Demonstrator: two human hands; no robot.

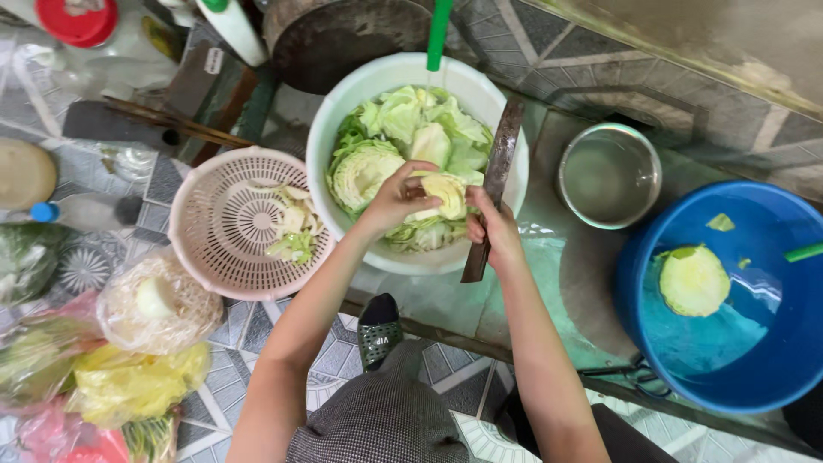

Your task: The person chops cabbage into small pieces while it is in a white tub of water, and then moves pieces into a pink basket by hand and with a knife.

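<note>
My left hand (396, 197) grips a pale yellow-green cabbage piece (446, 194) above a white basin (330, 111) filled with cut cabbage wedges (403, 129). My right hand (493, 227) is closed around the handle of a long dark knife (501, 150); its blade points up and away, right beside the held piece. Both hands hover over the basin's near rim.
A pink colander (214, 223) with cabbage scraps sits to the left. A steel bowl (609, 176) and a blue tub (754, 360) of water with a floating half cabbage (693, 279) stand on the right. Bagged vegetables (129, 377) lie at lower left. A sandalled foot (378, 330) rests below the basin.
</note>
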